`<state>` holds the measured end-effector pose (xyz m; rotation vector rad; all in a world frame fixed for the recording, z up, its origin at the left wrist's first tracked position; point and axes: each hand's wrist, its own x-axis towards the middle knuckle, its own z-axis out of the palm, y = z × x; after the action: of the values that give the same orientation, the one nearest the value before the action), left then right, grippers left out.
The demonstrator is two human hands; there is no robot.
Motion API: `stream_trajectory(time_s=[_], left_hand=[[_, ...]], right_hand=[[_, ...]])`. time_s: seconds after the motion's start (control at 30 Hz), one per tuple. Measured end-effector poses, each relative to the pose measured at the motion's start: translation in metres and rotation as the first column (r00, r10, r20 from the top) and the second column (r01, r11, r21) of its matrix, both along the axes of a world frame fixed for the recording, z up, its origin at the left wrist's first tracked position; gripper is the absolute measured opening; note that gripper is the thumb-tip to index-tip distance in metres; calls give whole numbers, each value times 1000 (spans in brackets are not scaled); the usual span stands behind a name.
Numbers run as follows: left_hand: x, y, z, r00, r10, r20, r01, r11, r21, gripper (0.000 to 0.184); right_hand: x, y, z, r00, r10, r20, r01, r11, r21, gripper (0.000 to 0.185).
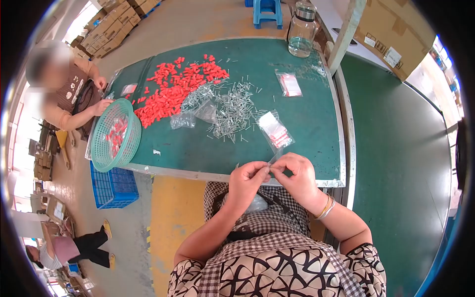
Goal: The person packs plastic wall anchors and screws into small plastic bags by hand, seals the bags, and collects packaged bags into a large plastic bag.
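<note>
Both my hands meet just over the near edge of the table, fingertips together. My left hand (246, 180) pinches a small clear plastic bag (275, 155), of which only a thin part shows. From the other side my right hand (298, 177) has thumb and finger closed on the same bag; the fingers hide the rest. Just beyond them lie plastic bags with white cards and red pieces (278, 132). Farther off is a heap of silver screws (232, 110), next to a large pile of red plugs (166, 96). Empty-looking clear bags (184, 120) rest against the screws.
A green mesh basket (134, 141) with red packets stands at the table's left end, by a seated co-worker (69, 94). More carded bags (289, 84) and a glass bottle (302, 32) are at the far right. A blue crate (115, 188) sits on the floor below.
</note>
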<state>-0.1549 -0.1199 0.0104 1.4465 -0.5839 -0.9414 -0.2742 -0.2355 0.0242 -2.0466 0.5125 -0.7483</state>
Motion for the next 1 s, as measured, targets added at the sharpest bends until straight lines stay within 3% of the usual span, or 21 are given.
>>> stream_trajectory(time_s=[0.2,0.3,0.4,0.5,0.6,0.7,0.8,0.9,1.0], left_hand=[[3,3,-3,996,30,83,-32,999,31,6],[4,4,-8,981,53,189,-59,998,27,3],[1,2,-6,951,107,289,-110,994,-6,1],[1,0,-8,906,141,399,-145,989,-21,3],[0,-1,-2,869,139,474,-146,989,-21,6],[4,0,-3,873,110,475,-119,993,-11,7],[11,3,1,891,27,454,-59,997,56,6],[15,8,9,891,-74,448,13,991,136,4],[17,10,9,901,-123,416,73,988,135,2]], right_hand=[[5,5,-11,995,48,86,-28,974,-225,6],[5,9,-3,999,49,5,-48,994,-96,6],[5,15,-3,1000,-17,16,12,964,265,5],[5,16,-2,994,-104,-19,104,939,327,6],[3,13,-3,997,-67,39,62,992,113,10],[4,6,-11,997,-10,79,33,955,-293,24],[5,8,7,996,65,55,-47,956,-290,49],[2,-1,8,977,188,-100,-213,871,-443,66],[2,-4,-7,971,226,-81,-237,847,-475,61]])
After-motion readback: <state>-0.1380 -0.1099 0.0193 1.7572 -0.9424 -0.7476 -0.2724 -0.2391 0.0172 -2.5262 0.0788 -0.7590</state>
